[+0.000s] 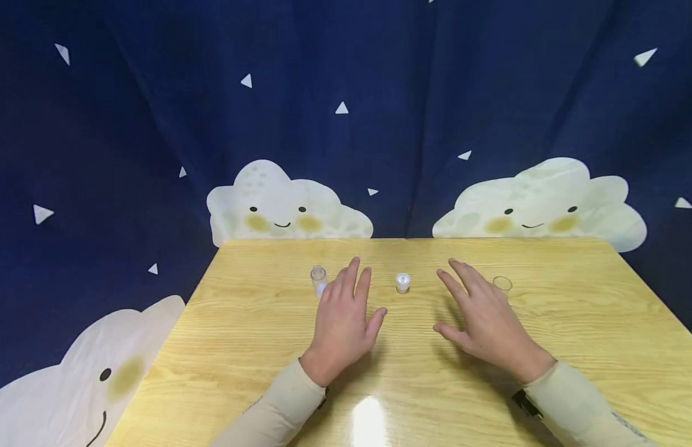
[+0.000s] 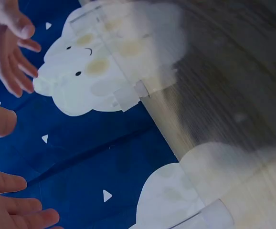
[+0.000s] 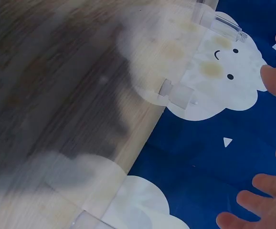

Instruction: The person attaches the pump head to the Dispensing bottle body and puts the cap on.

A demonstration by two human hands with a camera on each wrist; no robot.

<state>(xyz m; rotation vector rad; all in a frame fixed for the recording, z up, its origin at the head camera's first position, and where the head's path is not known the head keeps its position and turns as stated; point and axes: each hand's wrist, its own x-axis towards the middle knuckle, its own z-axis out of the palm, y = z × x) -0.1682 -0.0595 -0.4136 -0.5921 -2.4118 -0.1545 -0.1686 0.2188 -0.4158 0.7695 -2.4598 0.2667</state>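
My left hand hovers over the table with fingers spread, holding nothing. Just beyond its fingertips stands a small clear bottle, partly hidden by the hand. Between the two hands is a small white, cap-like piece, which looks translucent in the right wrist view. My right hand is also spread above the wood and grips nothing. Behind it a clear, thin-rimmed container is partly covered by the fingers. Neither hand touches any of these things.
The light wooden table ends at a dark blue curtain with white triangles and smiling clouds. Glare from a light shows at the table's near side.
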